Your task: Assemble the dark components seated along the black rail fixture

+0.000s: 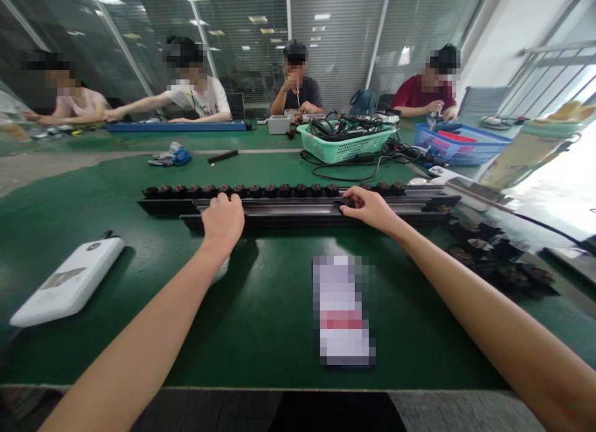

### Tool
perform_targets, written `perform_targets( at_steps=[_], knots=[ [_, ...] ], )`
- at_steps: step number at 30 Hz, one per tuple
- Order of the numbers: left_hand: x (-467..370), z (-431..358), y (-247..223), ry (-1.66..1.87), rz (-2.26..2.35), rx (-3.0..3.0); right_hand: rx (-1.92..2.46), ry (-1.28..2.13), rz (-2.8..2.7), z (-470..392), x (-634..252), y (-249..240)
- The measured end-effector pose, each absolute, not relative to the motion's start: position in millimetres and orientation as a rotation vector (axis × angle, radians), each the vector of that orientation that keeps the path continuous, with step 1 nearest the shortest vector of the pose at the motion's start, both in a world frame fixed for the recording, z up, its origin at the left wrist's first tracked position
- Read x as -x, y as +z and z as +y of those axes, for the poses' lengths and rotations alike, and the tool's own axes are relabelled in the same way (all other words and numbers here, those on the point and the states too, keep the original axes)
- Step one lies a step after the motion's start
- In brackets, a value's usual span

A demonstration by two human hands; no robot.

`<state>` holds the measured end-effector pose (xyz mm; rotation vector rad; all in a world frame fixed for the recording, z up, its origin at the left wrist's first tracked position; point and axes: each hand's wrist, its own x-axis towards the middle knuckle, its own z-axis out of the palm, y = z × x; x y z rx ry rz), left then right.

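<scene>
A long black metal rail (293, 221) with a shiny channel lies across the green table in front of me. My left hand (223, 218) is closed over the left part of this rail, its fingertips hidden behind the edge. Between the thumb and fingers of my right hand (367, 207) is a small round black part (348, 202), held at the channel toward the right. Right behind stands a second black rail (161, 207) with a row of similar round parts (270, 190) along it. More loose black parts (488, 243) lie in a pile beside my right forearm.
A blurred-out phone (342, 311) lies between my forearms, and a white power bank (69, 280) is at left. Beyond the rails are a green basket (347, 146) of cables, a blue basket (459, 146) and a blue-grey bundle (171, 155). Several people sit across the table.
</scene>
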<state>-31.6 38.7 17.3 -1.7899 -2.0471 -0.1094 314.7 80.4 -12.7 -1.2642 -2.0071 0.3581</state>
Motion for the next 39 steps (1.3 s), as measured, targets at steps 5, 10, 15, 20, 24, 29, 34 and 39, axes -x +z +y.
perform_targets(
  at_steps=[5, 10, 15, 20, 24, 29, 34, 39],
  knots=[
    [30.9, 37.9, 17.5, -0.114, -2.028, 1.778, 1.262, 0.295, -2.049, 78.2, -312.9, -13.2],
    [30.9, 38.2, 17.6, -0.106, -2.038, 1.781, 1.307, 0.252, -2.055, 77.6, -311.8, -12.2],
    [30.9, 37.9, 17.6, -0.118, -2.029, 1.783, 1.318, 0.227, -2.057, 79.2, -312.1, -13.3],
    [30.5, 37.4, 17.8, -0.127, -2.041, 1.794, 1.321, 0.235, -2.094, 82.2, -316.7, -12.8],
    [30.5, 37.5, 17.6, -0.121, -2.046, 1.791, 1.338, 0.287, -2.107, 84.4, -318.3, -10.8],
    [31.2, 38.4, 17.1, -0.116, -2.035, 1.793, 1.398, 0.169, -2.056, 83.4, -311.1, -14.6],
    [32.0, 38.9, 16.6, -0.109, -2.034, 1.792, 1.403, 0.060, -2.029, 82.2, -305.9, -20.7],
    [32.0, 38.5, 16.6, -0.119, -2.035, 1.795, 1.390, 0.007, -2.016, 83.3, -305.0, -23.8]
  ],
)
